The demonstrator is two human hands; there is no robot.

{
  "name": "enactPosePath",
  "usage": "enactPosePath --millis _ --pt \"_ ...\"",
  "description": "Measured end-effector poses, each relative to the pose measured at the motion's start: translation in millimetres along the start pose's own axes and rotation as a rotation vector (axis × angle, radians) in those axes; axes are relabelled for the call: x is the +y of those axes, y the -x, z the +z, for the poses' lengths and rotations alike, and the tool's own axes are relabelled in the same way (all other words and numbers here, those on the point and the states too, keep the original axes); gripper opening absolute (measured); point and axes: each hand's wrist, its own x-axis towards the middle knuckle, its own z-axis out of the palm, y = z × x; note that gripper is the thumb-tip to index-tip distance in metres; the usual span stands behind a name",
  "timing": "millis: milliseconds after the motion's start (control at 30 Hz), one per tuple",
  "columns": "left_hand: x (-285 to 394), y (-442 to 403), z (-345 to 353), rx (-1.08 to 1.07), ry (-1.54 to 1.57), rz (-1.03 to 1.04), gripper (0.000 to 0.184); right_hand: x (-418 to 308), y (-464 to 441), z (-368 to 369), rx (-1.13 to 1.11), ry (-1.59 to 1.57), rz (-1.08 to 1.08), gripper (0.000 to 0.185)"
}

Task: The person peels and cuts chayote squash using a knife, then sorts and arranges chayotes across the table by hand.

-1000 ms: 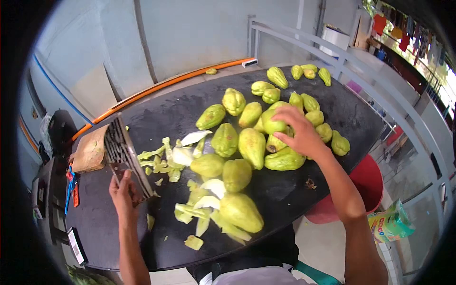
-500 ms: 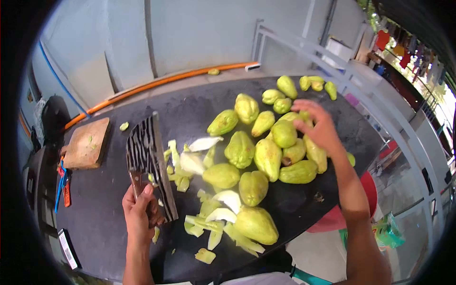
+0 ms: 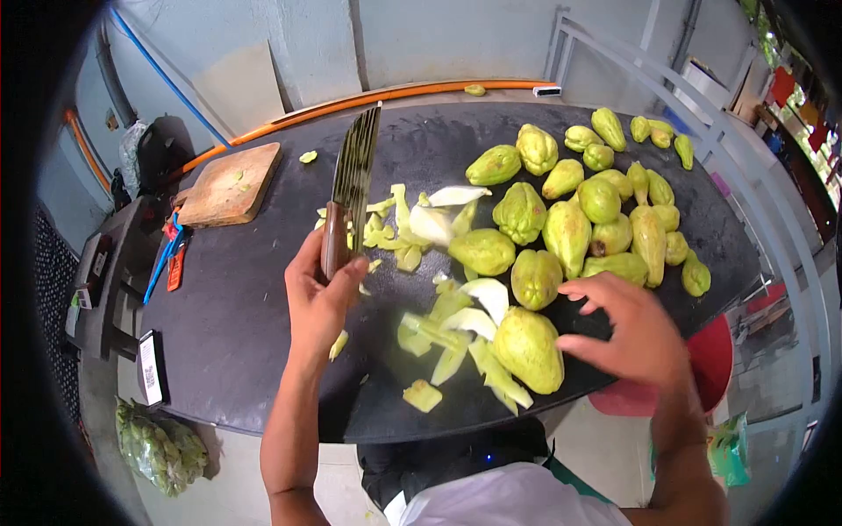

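My left hand is closed around the brown wooden handle of a large knife. Its broad blade, marked with dark stripes, points up and away from me. With fingers spread, my right hand hovers just right of a yellow-green chayote at the table's near edge; nothing is in its grasp. Pale chayote slices and strips of green peel lie beside that chayote. Farther back is another pile of peelings and white pieces. Several whole chayotes are grouped beyond my right hand.
A wooden chopping board lies at the back left of the dark table, with a blue-and-red tool beside it. A phone-like white-faced object sits at the left edge. Below the right edge stands a red tub.
My right hand has come back from the far chayotes toward the near one, its fingers still apart. The knife stays in my left hand, now turned more edge-on. The view has shifted left and down.
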Motion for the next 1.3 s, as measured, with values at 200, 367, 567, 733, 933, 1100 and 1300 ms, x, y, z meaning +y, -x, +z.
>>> enactPosePath --millis 200,367,567,733,933,1100,1300 --pt "0.9 -5.6 -11.3 -0.068 -0.037 -0.045 0.038 5.4 5.1 96.9 0.324 0.397 -0.184 0.077" --pt "4.3 -16.8 -32.1 -0.067 -0.067 -0.082 0.037 47.0 -28.5 78.4 0.342 0.538 -0.139 0.072" --pt "-10.4 -13.3 -42.5 0.011 -0.137 -0.024 0.042 21.3 -43.1 62.4 0.378 0.38 -0.046 0.081" --pt "-31.5 -8.5 -42.5 0.126 -0.33 0.219 0.048 10.4 -97.7 69.1 0.178 0.579 -0.167 0.077" --pt "-34.3 -12.0 -42.7 0.175 -0.345 0.222 0.042 8.6 -111.9 54.2 0.061 0.514 -0.449 0.076" --pt "-25.4 -15.2 -37.4 0.265 -0.33 0.388 0.03 19.9 -97.9 -1.8 0.436 -0.316 -0.447 0.076" --pt "-13.3 -28.9 -15.8 0.046 -0.411 0.091 0.021 48.3 -120.1 54.2 0.265 -1.141 -0.09 0.059"
